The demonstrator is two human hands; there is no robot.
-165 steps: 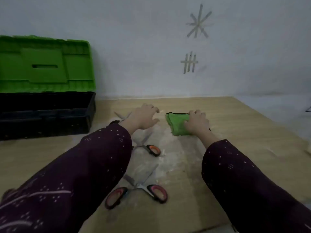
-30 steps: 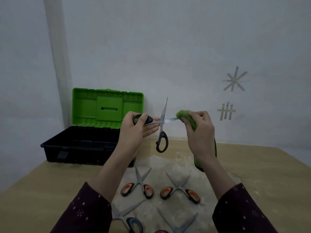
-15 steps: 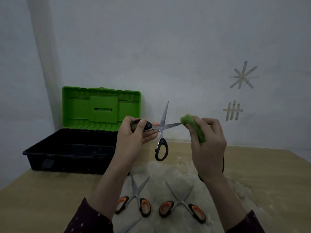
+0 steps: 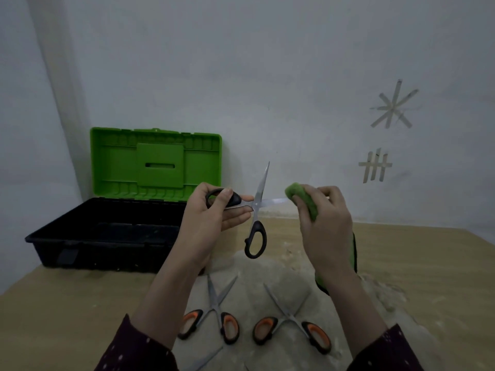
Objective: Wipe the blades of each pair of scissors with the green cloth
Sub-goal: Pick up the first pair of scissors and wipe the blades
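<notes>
Wooden table (image 4: 417,263), left hand (image 4: 211,214) gripping scissors (image 4: 256,238), right hand (image 4: 328,228) pinching green cloth (image 4: 301,195)

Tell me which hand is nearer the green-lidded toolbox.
Left. The left hand, holding the black scissors, is just right of the toolbox; the right hand, with the green cloth, is farther right.

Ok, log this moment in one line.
left hand: holds spread black scissors; right hand: pinches green cloth on horizontal blade; table: orange-handled scissors
</notes>
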